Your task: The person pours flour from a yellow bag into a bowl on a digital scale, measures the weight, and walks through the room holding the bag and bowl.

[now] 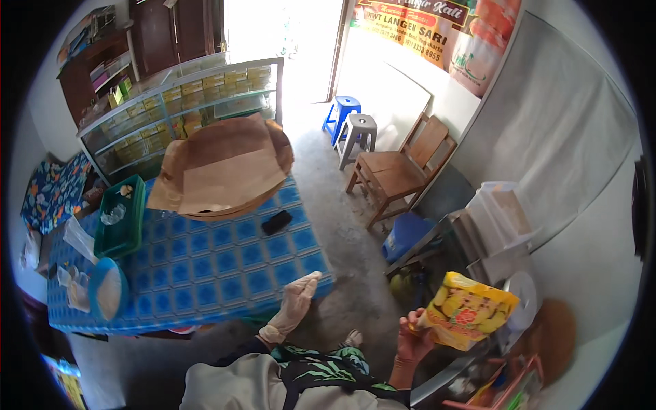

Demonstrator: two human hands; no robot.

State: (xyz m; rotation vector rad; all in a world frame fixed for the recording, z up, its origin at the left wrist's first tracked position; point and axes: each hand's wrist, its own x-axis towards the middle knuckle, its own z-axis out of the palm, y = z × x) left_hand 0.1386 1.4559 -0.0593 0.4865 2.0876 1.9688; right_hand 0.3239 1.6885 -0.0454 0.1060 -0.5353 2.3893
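Note:
My right hand [413, 338] grips the lower left corner of a yellow printed plastic packet [470, 311]. The packet is held up at the right, over the rack there, and its picture side shows. My left hand [294, 311], in a thin see-through glove, hovers by the near right corner of the table. Its fingers stretch forward with nothing visible in them. Beyond it, a blue checked cloth covers the table [205, 280]. A black phone-like object [277, 223] lies on the cloth, and a large round woven tray [225, 212] lined with brown paper [229, 171] stands at the far end.
On the table's left are a green crate [140, 219] and a blue basin [123, 290] with pale contents. A glass display case [160, 102] stands behind. Across the aisle are stools [357, 130], a wooden chair [393, 174], a blue bin [404, 236] and clear containers [497, 219].

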